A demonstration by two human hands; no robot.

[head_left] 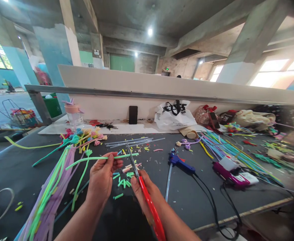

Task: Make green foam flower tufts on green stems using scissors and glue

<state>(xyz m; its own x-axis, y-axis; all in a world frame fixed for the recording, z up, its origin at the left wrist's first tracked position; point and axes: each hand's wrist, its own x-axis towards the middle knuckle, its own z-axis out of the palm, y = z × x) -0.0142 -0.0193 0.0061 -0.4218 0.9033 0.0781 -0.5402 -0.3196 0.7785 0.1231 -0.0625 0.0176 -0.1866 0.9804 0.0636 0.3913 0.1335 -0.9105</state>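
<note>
Between the thumb and fingers of my left hand (102,174) is a green pipe cleaner (86,159), lying roughly level with its free end pointing right. My right hand (149,191) grips red-handled scissors (150,204). Their blades stand around the pipe cleaner near its right end. Below the blades, short green cut pieces (123,182) are scattered on the dark table, with pink and yellow bits near them. A bundle of long green and purple pipe cleaners (53,187) lies left of my left hand.
A blue glue gun (182,163) with a cord lies to the right, near a purple power strip (233,175). Clear glue sticks (134,142) lie beyond my hands. A phone (133,115), a white bag (174,115) and a cup (74,115) stand along the back.
</note>
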